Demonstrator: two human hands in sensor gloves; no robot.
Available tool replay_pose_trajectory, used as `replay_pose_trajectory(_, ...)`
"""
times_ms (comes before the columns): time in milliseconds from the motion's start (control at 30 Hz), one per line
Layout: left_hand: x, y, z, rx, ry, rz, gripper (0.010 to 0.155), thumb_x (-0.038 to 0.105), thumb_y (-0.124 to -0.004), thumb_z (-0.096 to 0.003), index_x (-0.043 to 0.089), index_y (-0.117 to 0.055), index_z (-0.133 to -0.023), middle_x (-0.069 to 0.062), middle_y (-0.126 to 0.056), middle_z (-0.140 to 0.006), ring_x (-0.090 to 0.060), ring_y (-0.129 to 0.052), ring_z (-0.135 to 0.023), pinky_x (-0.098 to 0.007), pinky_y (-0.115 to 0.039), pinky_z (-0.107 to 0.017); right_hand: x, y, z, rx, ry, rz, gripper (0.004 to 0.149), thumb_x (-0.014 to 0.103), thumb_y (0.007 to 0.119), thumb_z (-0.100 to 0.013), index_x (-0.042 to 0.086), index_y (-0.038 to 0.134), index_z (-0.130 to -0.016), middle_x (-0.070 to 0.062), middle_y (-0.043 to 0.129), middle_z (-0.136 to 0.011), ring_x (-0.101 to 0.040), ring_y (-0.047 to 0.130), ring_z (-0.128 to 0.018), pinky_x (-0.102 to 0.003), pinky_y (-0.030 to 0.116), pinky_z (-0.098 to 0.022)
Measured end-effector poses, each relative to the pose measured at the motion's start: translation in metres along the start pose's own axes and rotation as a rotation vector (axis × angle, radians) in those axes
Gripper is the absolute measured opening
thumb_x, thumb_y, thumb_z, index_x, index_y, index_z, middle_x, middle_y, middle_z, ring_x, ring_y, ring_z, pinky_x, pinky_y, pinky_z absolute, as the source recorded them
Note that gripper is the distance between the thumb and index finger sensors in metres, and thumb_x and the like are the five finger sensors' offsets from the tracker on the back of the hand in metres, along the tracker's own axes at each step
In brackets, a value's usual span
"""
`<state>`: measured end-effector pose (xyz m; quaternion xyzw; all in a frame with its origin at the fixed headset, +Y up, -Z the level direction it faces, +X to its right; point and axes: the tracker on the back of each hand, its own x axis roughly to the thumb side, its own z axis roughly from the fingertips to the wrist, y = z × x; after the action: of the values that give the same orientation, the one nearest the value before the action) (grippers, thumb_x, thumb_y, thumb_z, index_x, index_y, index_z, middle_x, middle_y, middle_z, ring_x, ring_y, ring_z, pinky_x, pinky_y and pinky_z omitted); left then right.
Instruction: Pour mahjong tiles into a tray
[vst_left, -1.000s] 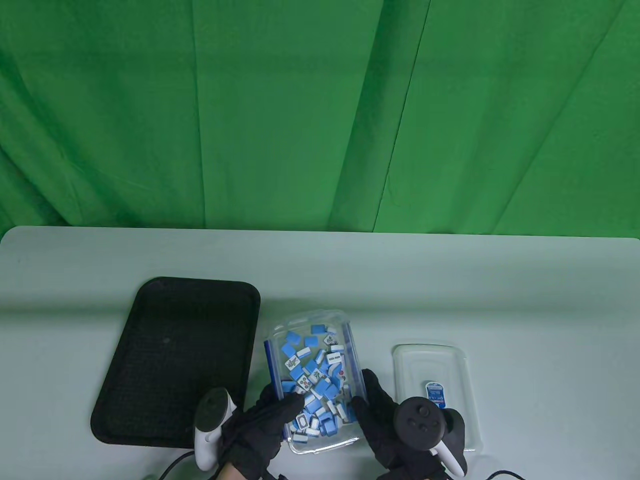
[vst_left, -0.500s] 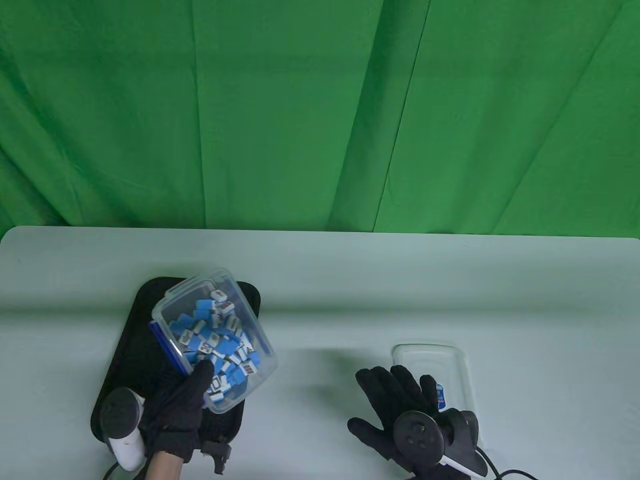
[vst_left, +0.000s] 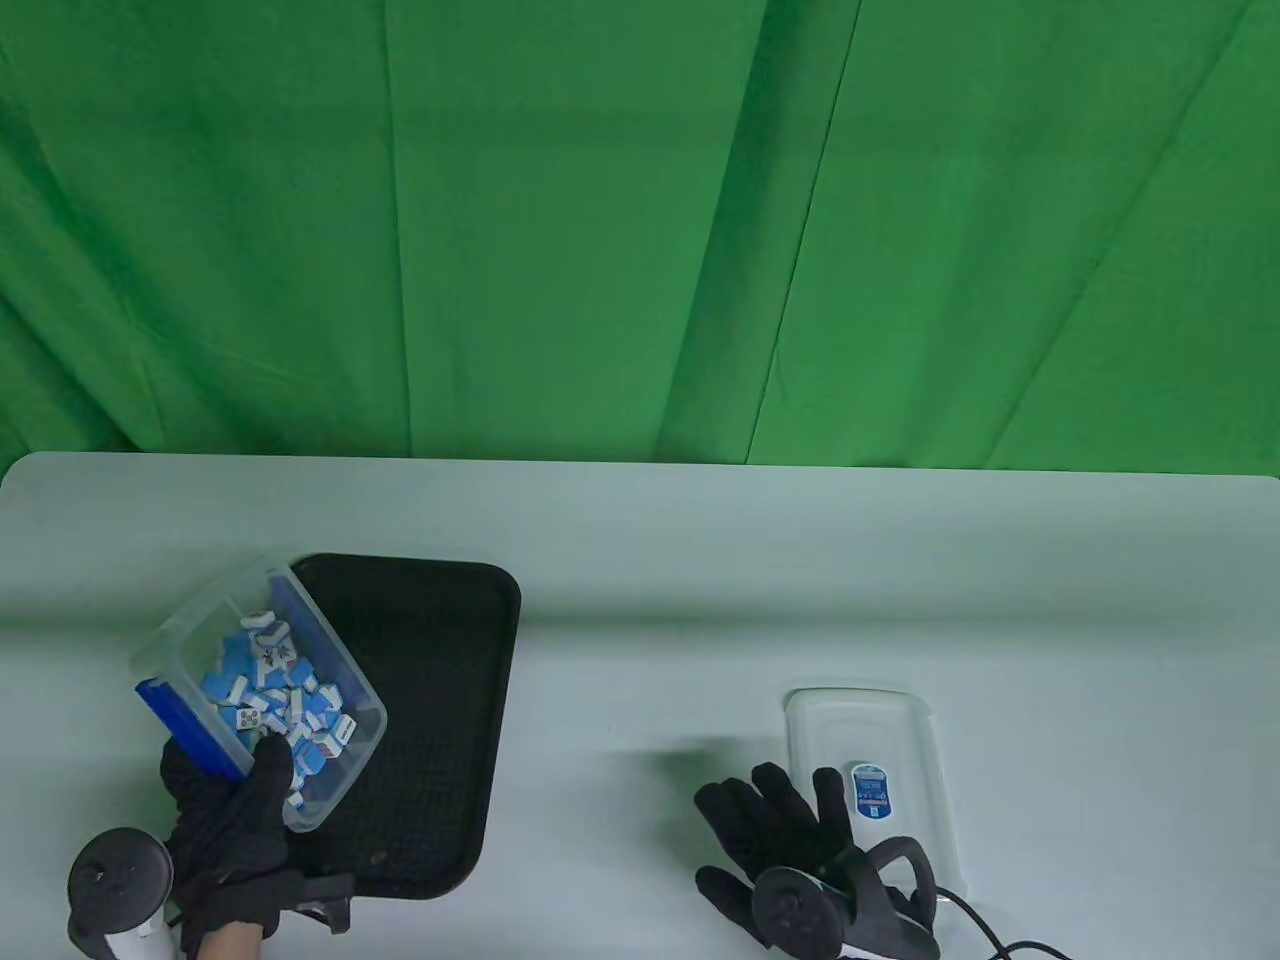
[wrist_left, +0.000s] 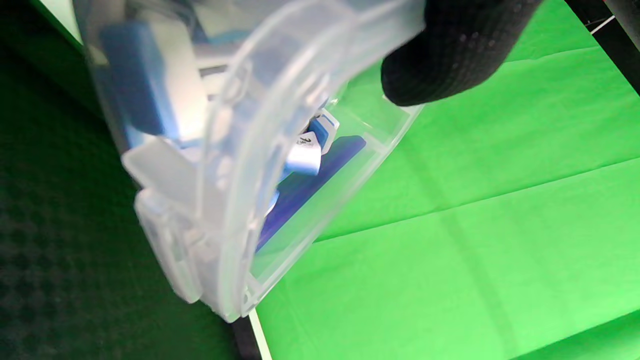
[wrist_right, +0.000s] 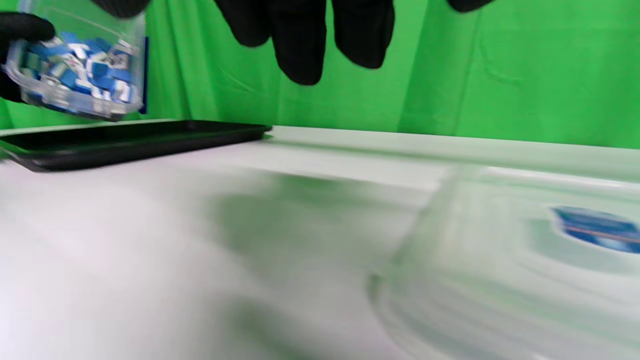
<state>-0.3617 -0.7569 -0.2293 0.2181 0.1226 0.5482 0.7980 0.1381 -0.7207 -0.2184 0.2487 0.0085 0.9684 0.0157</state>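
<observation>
My left hand (vst_left: 235, 830) grips the clear plastic container (vst_left: 262, 690) by its near end, thumb hooked over the rim and into the opening, and holds it in the air above the left edge of the black tray (vst_left: 420, 720). The container is tilted, its open mouth turned up and toward the tray side, and the blue and white mahjong tiles (vst_left: 285, 705) lie heaped inside against the lower wall. None of them lies on the tray's dark textured floor. From my left wrist view the container's rounded corner (wrist_left: 225, 165) fills the frame, a blue tile or two showing through the plastic, one gloved fingertip (wrist_left: 450, 55) pressed on its edge.

My right hand (vst_left: 790, 830) is off the container altogether, fingers spread apart and flat, low over the table (vst_left: 700, 560) near the front edge. It holds nothing. Just beside it, to the right, the clear lid (vst_left: 870, 770) lies flat on the table, a blue label on it; my fingertips reach its near left edge, though I cannot tell whether they touch it. The right wrist view is blurred, with the lid (wrist_right: 525, 260) close and the tray (wrist_right: 125, 142) and lifted container (wrist_right: 80, 65) far off to the left.
</observation>
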Motion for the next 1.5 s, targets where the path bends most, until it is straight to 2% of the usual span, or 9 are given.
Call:
replay_pose_trajectory(67, -0.004, 0.0, 0.001, 0.019, 0.03, 0.025, 0.099, 0.045, -0.078, -0.0573, -0.011, -0.013, -0.108, -0.037, -0.043, -0.105, -0.057, -0.066, -0.089, -0.068, -0.062, -0.06, -0.008, 0.002, 0.002, 0.041, 0.03, -0.053, 0.072, 0.064, 0.05, -0.062, 0.024, 0.039, -0.121, -0.009, 0.056, -0.125, -0.043, 0.048, -0.115, -0.075, 0.032, -0.077)
replay_pose_trajectory(167, -0.005, -0.002, 0.006, 0.051, 0.061, 0.009, 0.099, 0.045, -0.078, -0.0575, -0.011, -0.013, -0.107, -0.037, -0.043, -0.105, -0.058, -0.066, -0.089, -0.069, -0.062, -0.06, -0.013, 0.002, 0.002, 0.031, 0.044, -0.083, 0.072, 0.065, 0.05, -0.062, 0.025, 0.038, -0.121, -0.009, 0.054, -0.126, -0.044, 0.046, -0.116, -0.075, 0.031, -0.077)
replay_pose_trajectory(400, 0.001, -0.003, 0.006, 0.049, 0.015, -0.047, 0.099, 0.044, -0.079, -0.0571, -0.011, -0.013, -0.108, -0.037, -0.042, -0.105, -0.058, -0.065, -0.089, -0.069, -0.061, -0.06, -0.004, 0.006, -0.001, 0.09, 0.024, -0.073, 0.074, 0.067, 0.049, -0.061, 0.028, 0.033, -0.122, -0.01, 0.048, -0.128, -0.045, 0.041, -0.117, -0.075, 0.029, -0.077)
replay_pose_trajectory(633, 0.004, -0.002, 0.005, 0.04, -0.016, -0.134, 0.099, 0.043, -0.079, -0.0571, -0.011, -0.013, -0.108, -0.038, -0.042, -0.106, -0.059, -0.064, -0.09, -0.07, -0.06, -0.061, -0.009, 0.011, -0.003, 0.134, 0.041, -0.104, 0.073, 0.065, 0.049, -0.062, 0.027, 0.032, -0.122, -0.011, 0.049, -0.127, -0.045, 0.043, -0.116, -0.075, 0.031, -0.077)
replay_pose_trajectory(867, 0.007, -0.007, 0.006, 0.017, -0.042, -0.244, 0.099, 0.043, -0.079, -0.057, -0.011, -0.014, -0.108, -0.038, -0.043, -0.106, -0.059, -0.065, -0.09, -0.07, -0.06, -0.061, -0.011, 0.01, -0.003, 0.106, 0.041, -0.126, 0.073, 0.065, 0.049, -0.062, 0.026, 0.033, -0.122, -0.011, 0.051, -0.126, -0.044, 0.045, -0.116, -0.074, 0.032, -0.077)
replay_pose_trajectory(1500, 0.015, -0.008, 0.007, 0.007, -0.111, -0.383, 0.098, 0.043, -0.08, -0.0564, -0.01, -0.017, -0.11, -0.038, -0.045, -0.106, -0.059, -0.066, -0.089, -0.071, -0.06, -0.061, -0.012, 0.009, -0.001, 0.06, 0.039, -0.145, 0.071, 0.064, 0.05, -0.063, 0.026, 0.036, -0.121, -0.01, 0.055, -0.125, -0.043, 0.048, -0.115, -0.074, 0.032, -0.078)
